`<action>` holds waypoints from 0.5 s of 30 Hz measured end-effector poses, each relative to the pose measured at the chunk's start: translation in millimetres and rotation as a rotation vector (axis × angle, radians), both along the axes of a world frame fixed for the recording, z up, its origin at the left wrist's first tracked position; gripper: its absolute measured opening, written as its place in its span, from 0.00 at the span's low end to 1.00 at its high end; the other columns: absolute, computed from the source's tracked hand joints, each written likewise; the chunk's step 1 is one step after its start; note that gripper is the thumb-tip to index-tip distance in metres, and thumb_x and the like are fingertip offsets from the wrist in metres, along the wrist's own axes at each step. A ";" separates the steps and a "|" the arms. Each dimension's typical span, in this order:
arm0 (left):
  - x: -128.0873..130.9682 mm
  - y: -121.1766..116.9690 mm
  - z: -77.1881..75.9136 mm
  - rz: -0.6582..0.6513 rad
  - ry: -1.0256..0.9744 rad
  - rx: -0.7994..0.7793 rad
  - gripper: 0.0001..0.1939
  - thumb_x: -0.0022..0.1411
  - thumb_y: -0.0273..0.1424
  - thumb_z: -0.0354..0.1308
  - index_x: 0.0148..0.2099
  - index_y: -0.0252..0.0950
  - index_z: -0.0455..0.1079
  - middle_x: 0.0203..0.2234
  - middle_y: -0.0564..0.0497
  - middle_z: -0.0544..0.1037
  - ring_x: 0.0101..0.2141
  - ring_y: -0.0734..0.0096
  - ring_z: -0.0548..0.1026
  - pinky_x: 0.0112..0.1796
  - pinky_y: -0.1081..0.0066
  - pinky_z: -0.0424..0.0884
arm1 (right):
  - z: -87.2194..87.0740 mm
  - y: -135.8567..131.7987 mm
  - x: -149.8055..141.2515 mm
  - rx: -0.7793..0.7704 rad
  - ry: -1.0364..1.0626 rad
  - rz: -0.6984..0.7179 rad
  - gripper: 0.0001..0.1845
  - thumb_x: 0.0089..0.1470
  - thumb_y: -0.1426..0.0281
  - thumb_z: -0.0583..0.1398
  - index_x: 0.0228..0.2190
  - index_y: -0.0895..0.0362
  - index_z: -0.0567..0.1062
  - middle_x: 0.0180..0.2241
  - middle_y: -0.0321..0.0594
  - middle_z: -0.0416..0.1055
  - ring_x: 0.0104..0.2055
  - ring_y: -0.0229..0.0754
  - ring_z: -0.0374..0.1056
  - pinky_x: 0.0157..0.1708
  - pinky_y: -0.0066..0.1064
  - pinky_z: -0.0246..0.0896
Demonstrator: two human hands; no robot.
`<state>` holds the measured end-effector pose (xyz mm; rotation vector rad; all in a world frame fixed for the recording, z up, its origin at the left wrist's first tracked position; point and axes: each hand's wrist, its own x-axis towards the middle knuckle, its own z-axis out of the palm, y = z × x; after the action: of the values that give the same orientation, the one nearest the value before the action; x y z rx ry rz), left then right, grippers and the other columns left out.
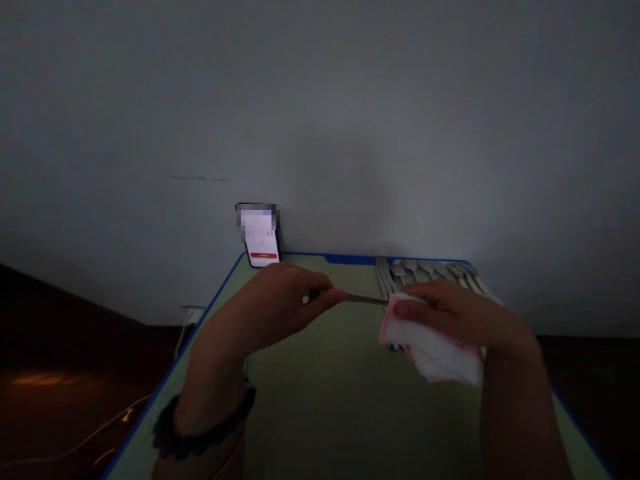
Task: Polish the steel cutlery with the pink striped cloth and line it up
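Observation:
My left hand [280, 300], a dark band on its wrist, pinches one end of a thin metal piece of cutlery [367, 299]. The cutlery lies roughly level above the table; both ends are hidden, so its exact kind does not show. At the other end, my right hand [450, 310] is closed on a white cloth with pink edges [440, 353], which is wrapped around the metal there. The cloth's loose part hangs below the fingers. Behind the right hand, several spoons and other cutlery pieces [425, 269] lie side by side on the table, partly covered from view.
A lit phone [263, 247] leans against the grey wall [330, 133] at the table's back left. The pale green table [320, 400] has a blue edge. A white cable [90, 440] runs over the dark floor at left.

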<state>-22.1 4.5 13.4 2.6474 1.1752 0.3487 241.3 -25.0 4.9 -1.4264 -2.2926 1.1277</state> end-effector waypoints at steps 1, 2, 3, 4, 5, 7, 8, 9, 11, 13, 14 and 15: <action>2.7 -0.9 -0.9 -0.008 0.014 0.005 0.21 0.63 0.45 0.45 0.34 0.40 0.74 0.22 0.53 0.76 0.23 0.73 0.70 0.26 0.74 0.57 | -0.3 0.4 -3.6 0.003 -0.017 0.022 0.23 0.57 0.53 0.47 0.29 0.57 0.71 0.23 0.36 0.69 0.23 0.35 0.63 0.21 0.25 0.53; 5.2 -1.7 -1.9 -0.020 0.024 0.006 0.21 0.63 0.45 0.45 0.34 0.40 0.74 0.22 0.52 0.76 0.24 0.72 0.70 0.26 0.73 0.57 | -0.5 1.0 -7.7 0.013 -0.038 0.048 0.22 0.58 0.54 0.47 0.28 0.57 0.71 0.23 0.36 0.69 0.24 0.35 0.63 0.22 0.26 0.53; 7.5 -2.3 -2.8 -0.036 0.033 0.003 0.21 0.63 0.46 0.45 0.34 0.40 0.74 0.22 0.52 0.76 0.24 0.72 0.71 0.26 0.73 0.57 | -0.8 1.6 -12.1 0.027 -0.061 0.073 0.22 0.58 0.55 0.47 0.28 0.56 0.71 0.23 0.36 0.68 0.25 0.35 0.63 0.22 0.26 0.52; 9.6 -2.8 -3.8 -0.054 0.039 -0.002 0.20 0.62 0.46 0.46 0.34 0.40 0.74 0.22 0.51 0.76 0.24 0.71 0.71 0.26 0.73 0.57 | -1.0 2.2 -16.7 0.043 -0.079 0.096 0.21 0.58 0.56 0.47 0.28 0.56 0.71 0.23 0.36 0.68 0.25 0.35 0.63 0.23 0.26 0.52; 11.5 -3.0 -4.6 -0.073 0.042 -0.007 0.19 0.62 0.46 0.47 0.34 0.40 0.74 0.23 0.51 0.76 0.25 0.70 0.71 0.26 0.73 0.57 | -1.4 2.8 -21.2 0.058 -0.091 0.110 0.20 0.59 0.57 0.47 0.28 0.56 0.71 0.23 0.36 0.68 0.25 0.35 0.63 0.23 0.26 0.51; 14.7 -2.1 -6.1 -0.110 0.036 -0.019 0.18 0.62 0.44 0.48 0.33 0.39 0.74 0.23 0.51 0.76 0.26 0.70 0.72 0.26 0.73 0.57 | -2.2 3.9 -28.6 0.076 -0.100 0.123 0.20 0.59 0.57 0.47 0.27 0.55 0.71 0.23 0.36 0.68 0.25 0.35 0.62 0.23 0.27 0.50; 15.6 -0.9 -6.6 -0.130 0.026 -0.033 0.18 0.62 0.43 0.48 0.32 0.39 0.74 0.22 0.51 0.76 0.25 0.71 0.71 0.26 0.73 0.57 | -2.6 4.5 -30.6 0.083 -0.098 0.127 0.20 0.59 0.57 0.47 0.27 0.55 0.70 0.23 0.36 0.68 0.25 0.35 0.62 0.23 0.27 0.50; 16.0 0.7 -6.9 -0.150 0.012 -0.055 0.18 0.63 0.42 0.47 0.32 0.39 0.74 0.22 0.52 0.75 0.25 0.72 0.71 0.26 0.74 0.57 | -3.0 5.1 -31.1 0.091 -0.092 0.131 0.19 0.59 0.58 0.47 0.27 0.55 0.70 0.24 0.36 0.68 0.25 0.35 0.62 0.24 0.27 0.50; 14.4 5.0 -7.3 -0.174 -0.023 -0.111 0.18 0.64 0.41 0.47 0.31 0.38 0.74 0.20 0.53 0.73 0.22 0.75 0.69 0.24 0.75 0.56 | -3.5 6.7 -27.6 0.102 -0.071 0.146 0.19 0.59 0.58 0.47 0.28 0.56 0.70 0.24 0.35 0.68 0.25 0.35 0.61 0.24 0.27 0.50; 9.5 9.3 -7.4 -0.151 -0.057 -0.160 0.18 0.63 0.41 0.47 0.30 0.38 0.73 0.18 0.55 0.71 0.19 0.78 0.66 0.22 0.76 0.54 | -3.7 8.7 -19.2 0.109 -0.059 0.155 0.20 0.60 0.59 0.46 0.28 0.56 0.69 0.23 0.35 0.67 0.25 0.35 0.61 0.24 0.26 0.50; 6.0 11.1 -7.5 -0.127 -0.070 -0.181 0.18 0.63 0.42 0.48 0.30 0.38 0.74 0.17 0.56 0.70 0.18 0.78 0.65 0.21 0.77 0.53 | -3.8 9.6 -14.2 0.113 -0.057 0.149 0.20 0.60 0.59 0.46 0.27 0.57 0.69 0.23 0.35 0.66 0.25 0.34 0.60 0.24 0.26 0.50; 2.2 12.5 -7.6 -0.105 -0.080 -0.208 0.19 0.62 0.42 0.48 0.30 0.37 0.74 0.16 0.56 0.69 0.18 0.79 0.65 0.20 0.77 0.53 | -3.9 10.4 -9.1 0.116 -0.054 0.137 0.21 0.60 0.58 0.45 0.27 0.57 0.69 0.23 0.35 0.66 0.25 0.34 0.60 0.24 0.26 0.51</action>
<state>-20.0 17.0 5.8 2.4789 0.9869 0.2938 232.2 -14.5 1.0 -1.2903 -2.4816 0.9846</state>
